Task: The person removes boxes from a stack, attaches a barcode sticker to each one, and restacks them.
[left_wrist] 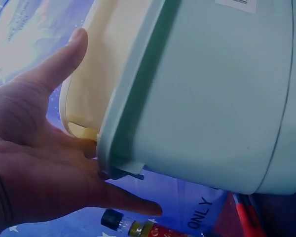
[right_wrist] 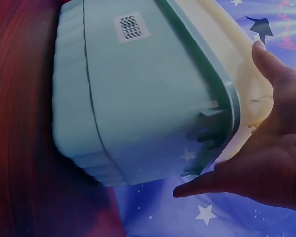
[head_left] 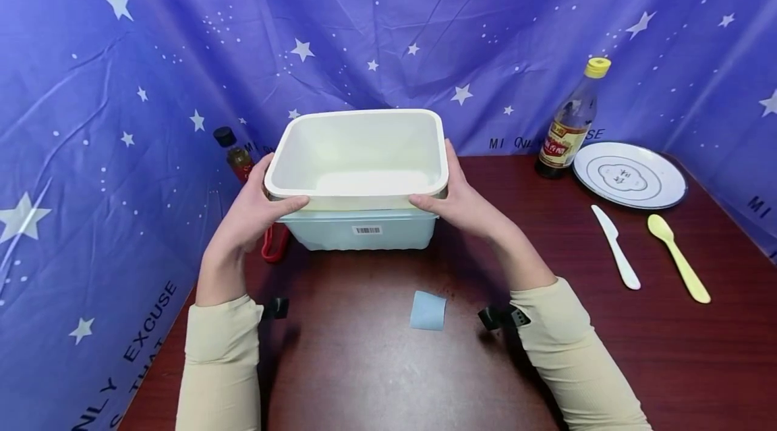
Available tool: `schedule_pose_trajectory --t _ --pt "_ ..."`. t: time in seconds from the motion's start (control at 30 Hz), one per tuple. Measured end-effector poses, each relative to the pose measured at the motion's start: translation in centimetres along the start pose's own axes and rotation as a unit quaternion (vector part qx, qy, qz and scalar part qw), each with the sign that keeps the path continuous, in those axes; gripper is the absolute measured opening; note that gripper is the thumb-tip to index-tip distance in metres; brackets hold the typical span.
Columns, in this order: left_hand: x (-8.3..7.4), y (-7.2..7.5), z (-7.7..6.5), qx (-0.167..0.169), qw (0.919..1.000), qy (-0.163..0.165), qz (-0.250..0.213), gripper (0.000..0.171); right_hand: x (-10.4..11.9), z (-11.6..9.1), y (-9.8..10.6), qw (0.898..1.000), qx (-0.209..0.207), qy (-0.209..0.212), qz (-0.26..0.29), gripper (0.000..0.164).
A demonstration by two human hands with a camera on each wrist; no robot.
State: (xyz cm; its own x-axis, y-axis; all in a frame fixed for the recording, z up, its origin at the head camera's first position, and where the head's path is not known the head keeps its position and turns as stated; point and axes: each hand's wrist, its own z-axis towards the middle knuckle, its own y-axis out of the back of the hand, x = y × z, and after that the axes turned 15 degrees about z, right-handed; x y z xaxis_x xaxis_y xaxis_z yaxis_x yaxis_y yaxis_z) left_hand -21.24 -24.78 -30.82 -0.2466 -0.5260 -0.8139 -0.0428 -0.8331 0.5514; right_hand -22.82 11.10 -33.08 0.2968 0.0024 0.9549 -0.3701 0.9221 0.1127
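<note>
A cream-white rectangular plastic tub (head_left: pixel 364 154) sits at the mouth of a pale blue-green tub (head_left: pixel 322 232), partly inside it. My left hand (head_left: pixel 249 208) grips the white tub's left end, thumb across its front side below the rim. At the right end, my right hand (head_left: pixel 467 205) holds it the same way. The left wrist view shows the left hand (left_wrist: pixel 44 153) with fingers under the white tub's edge, beside the blue-green rim. In the right wrist view, the right hand (right_wrist: pixel 276 133) spans the other corner. The inside of the blue-green tub is hidden.
Behind the left hand stands a small black-capped bottle (head_left: pixel 237 156), with a red handle-like loop (head_left: pixel 276 247) below it. A blue paper square (head_left: pixel 428 311) lies in front. At right are a yellow-capped bottle (head_left: pixel 567 127), a plate (head_left: pixel 658 178), a white knife (head_left: pixel 616 249) and a yellow spoon (head_left: pixel 680 261).
</note>
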Motion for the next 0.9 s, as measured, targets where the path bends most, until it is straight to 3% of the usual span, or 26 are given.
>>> schedule_pose_trajectory --t 0.17,0.5,0.6,0.73,0.9 --pt "0.6 -0.2 0.1 0.028 0.9995 0.013 0.004 0.085 -0.4 -0.2 0.0 0.996 -0.006 -0.041 -0.082 0.113" --pt "0.9 -0.4 0.5 0.056 0.9983 0.008 0.015 0.079 -0.7 -0.2 0.3 0.996 0.004 -0.027 -0.086 0.109" --pt "0.5 -0.3 0.3 0.058 0.9968 0.039 0.038 0.096 -0.1 -0.5 0.7 0.993 -0.009 -0.050 -0.106 0.108" --pt "-0.5 -0.2 -0.2 0.043 0.9914 0.070 0.102 0.118 1.0 -0.9 1.5 0.988 -0.048 -0.050 -0.136 0.099" --pt "-2.2 -0.7 -0.7 -0.021 0.9829 0.034 0.180 0.114 2.0 -1.7 2.0 0.984 -0.097 0.013 -0.149 0.079"
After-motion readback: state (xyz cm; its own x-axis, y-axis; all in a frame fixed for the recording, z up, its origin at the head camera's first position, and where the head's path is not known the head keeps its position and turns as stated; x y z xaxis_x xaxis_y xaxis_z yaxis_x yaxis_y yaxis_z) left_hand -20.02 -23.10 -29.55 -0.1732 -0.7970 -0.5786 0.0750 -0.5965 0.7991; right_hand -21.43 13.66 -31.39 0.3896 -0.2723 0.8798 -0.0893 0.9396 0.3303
